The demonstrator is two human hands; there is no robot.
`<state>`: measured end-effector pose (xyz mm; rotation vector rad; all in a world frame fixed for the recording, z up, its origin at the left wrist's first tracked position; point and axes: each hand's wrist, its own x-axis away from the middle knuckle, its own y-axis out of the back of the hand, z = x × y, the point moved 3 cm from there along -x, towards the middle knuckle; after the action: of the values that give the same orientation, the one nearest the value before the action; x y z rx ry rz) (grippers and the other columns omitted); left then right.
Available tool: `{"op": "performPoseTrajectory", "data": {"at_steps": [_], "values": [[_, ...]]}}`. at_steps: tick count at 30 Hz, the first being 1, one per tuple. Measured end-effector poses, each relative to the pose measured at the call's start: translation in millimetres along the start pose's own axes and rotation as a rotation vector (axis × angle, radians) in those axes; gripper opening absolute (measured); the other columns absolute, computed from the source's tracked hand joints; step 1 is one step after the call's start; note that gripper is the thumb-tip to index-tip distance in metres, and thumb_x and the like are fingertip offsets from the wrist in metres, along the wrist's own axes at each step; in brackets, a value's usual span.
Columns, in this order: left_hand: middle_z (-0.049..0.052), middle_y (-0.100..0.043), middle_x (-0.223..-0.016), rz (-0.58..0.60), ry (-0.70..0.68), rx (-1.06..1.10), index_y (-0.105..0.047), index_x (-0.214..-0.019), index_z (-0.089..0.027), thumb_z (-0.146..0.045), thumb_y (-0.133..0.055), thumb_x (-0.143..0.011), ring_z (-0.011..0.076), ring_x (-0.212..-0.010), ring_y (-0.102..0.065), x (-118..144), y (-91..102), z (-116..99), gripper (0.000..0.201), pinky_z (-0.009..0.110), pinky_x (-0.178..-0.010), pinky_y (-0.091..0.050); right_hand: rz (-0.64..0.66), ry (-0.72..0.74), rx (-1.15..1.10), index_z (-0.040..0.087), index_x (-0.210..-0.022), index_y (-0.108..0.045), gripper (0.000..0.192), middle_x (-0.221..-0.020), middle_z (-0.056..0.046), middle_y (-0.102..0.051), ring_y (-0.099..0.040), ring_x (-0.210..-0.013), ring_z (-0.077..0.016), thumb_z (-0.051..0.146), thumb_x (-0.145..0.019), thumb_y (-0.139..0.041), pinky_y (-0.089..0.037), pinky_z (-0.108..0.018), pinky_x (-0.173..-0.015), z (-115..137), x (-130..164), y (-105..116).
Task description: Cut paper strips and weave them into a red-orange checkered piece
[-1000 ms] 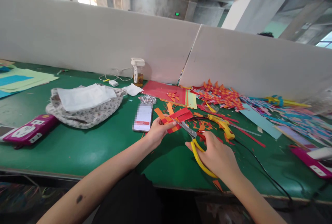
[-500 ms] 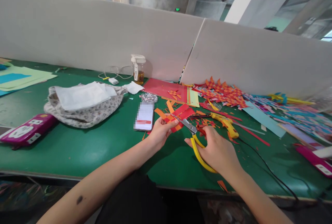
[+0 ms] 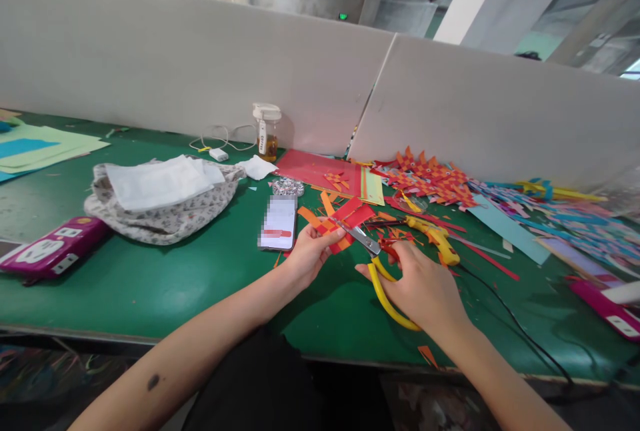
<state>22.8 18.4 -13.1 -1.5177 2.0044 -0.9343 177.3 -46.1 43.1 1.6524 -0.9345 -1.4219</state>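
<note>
Our left hand (image 3: 307, 254) pinches the woven red-and-orange paper piece (image 3: 343, 221); our right hand (image 3: 420, 284), just right of it, grips yellow-handled scissors (image 3: 373, 254), blades angled up-left into its edge.

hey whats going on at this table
A person is cutting paper. The left hand holds a woven piece of red and orange paper strips, and the right hand works yellow-handled scissors with the blades at its edge. Paper scraps lie on the green table, with a phone and a yellow glue gun close by.
</note>
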Motion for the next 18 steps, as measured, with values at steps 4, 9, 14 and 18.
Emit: {"op": "performPoseTrajectory", "data": {"at_steps": [4,9,14,18], "values": [[0.005,-0.07,-0.093,0.02,-0.003,0.006,-0.063,-0.09,-0.013,-0.016,-0.075,-0.065,0.0139,-0.081,-0.066,0.9,-1.0,-1.4,0.029,0.025,-0.078,-0.05,-0.01,0.007,-0.004,0.02,-0.076,-0.049,0.046,-0.074,-0.004,-0.063,-0.06,-0.058,-0.0207,0.065,-0.073,-0.046,-0.026,-0.026,-0.046,-2.0,-0.1,1.7],[0.005,-0.071,-0.089,0.054,-0.005,0.018,-0.064,-0.09,-0.013,-0.016,-0.074,-0.065,0.0143,-0.079,-0.066,2.1,-4.1,-3.2,0.027,0.026,-0.077,-0.05,-0.02,0.012,-0.002,0.02,-0.077,-0.051,0.044,-0.074,-0.003,-0.064,-0.061,-0.059,-0.0208,0.064,-0.073,-0.047,-0.028,-0.026,-0.046,-2.0,-1.4,2.2],[0.005,-0.071,-0.088,0.071,-0.017,0.034,-0.065,-0.089,-0.013,-0.015,-0.074,-0.065,0.0136,-0.078,-0.066,2.3,-5.3,-5.0,0.025,0.026,-0.078,-0.049,-0.05,0.041,0.003,0.019,-0.075,-0.052,0.046,-0.068,-0.004,-0.062,-0.06,-0.056,-0.02,0.064,-0.073,-0.047,-0.028,-0.026,-0.045,-0.6,-3.9,5.6],[0.005,-0.071,-0.088,0.072,0.005,0.023,-0.066,-0.088,-0.013,-0.015,-0.074,-0.064,0.0137,-0.078,-0.066,2.2,-4.7,-5.0,0.025,0.026,-0.078,-0.049,-0.075,0.069,0.002,0.019,-0.072,-0.051,0.047,-0.066,-0.004,-0.061,-0.06,-0.054,-0.0194,0.066,-0.073,-0.045,-0.028,-0.026,-0.045,0.1,-4.5,9.6]]}}
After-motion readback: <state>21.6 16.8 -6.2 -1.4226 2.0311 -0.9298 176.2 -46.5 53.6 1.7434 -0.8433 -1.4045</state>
